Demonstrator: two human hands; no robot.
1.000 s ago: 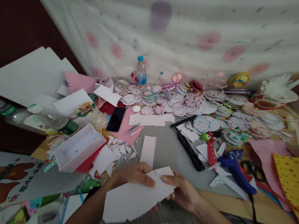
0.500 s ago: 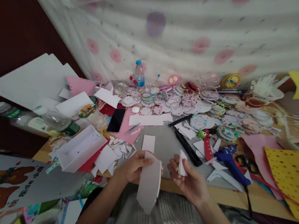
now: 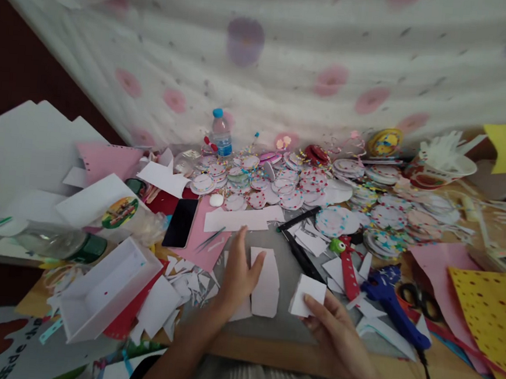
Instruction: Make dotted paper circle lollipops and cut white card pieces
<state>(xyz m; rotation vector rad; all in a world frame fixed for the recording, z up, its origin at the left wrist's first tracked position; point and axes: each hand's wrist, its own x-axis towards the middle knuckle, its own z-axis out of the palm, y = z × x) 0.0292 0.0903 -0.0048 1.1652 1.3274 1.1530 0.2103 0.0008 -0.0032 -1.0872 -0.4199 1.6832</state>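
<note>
white card, two cut pieces on grey mat [image 3: 277, 326] at near table edge. right hand [image 3: 333, 330]: fingers clamped on small square piece [image 3: 308, 296]; grip edges only, avoid creasing. left hand [image 3: 237, 273]: fingers together, flat, pressing larger notched piece [image 3: 265, 281]; hold firm against sliding. beyond: black ruler [image 3: 304, 258], dotted paper discs [image 3: 288, 186].

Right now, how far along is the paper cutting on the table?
Done: stacks of decorated paper circles fill the back of the table, and white offcuts lie by the white box. In hand: the left hand presses flat on a white cut sheet; the right hand holds a small white piece. Left: pink paper and yellow dotted paper look uncut.
</note>
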